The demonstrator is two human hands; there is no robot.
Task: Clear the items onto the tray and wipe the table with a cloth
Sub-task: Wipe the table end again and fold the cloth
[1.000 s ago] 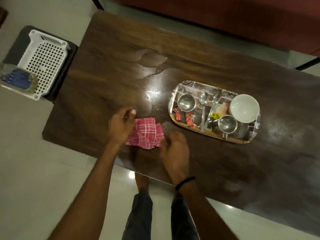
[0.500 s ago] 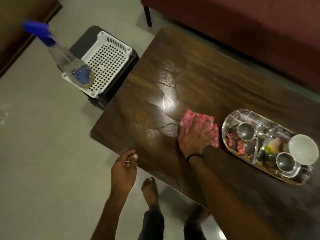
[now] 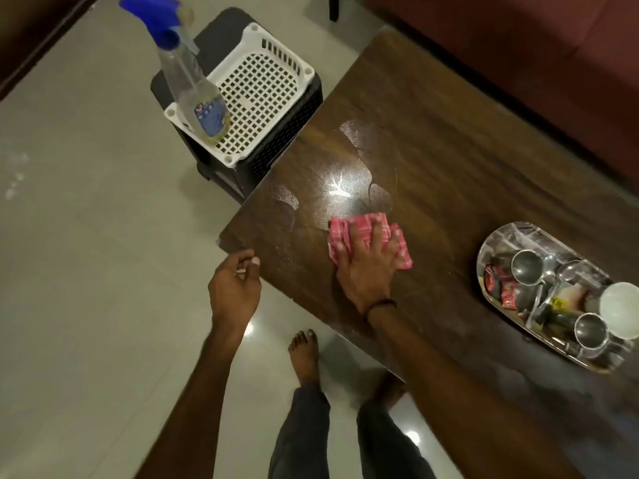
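My right hand (image 3: 366,267) lies flat with spread fingers on a folded red checked cloth (image 3: 403,248), pressing it onto the dark wooden table (image 3: 466,160). Wet streaks shine on the wood just beyond the cloth. My left hand (image 3: 234,292) hangs off the table's near left corner, fingers loosely curled, holding nothing. At the right, a shiny oval metal tray (image 3: 484,261) holds two steel cups, spoons, red sachets and a white bowl (image 3: 620,310).
A spray bottle (image 3: 192,81) with a blue trigger stands on a white perforated basket (image 3: 257,88) atop a black stool left of the table. A maroon sofa (image 3: 553,57) runs along the far side. Pale floor tiles and my bare foot (image 3: 304,354) are below.
My left hand let go of the cloth and moved off the table's corner. My right hand came down flat on the cloth and slid it toward the wet patch at the table's left end.
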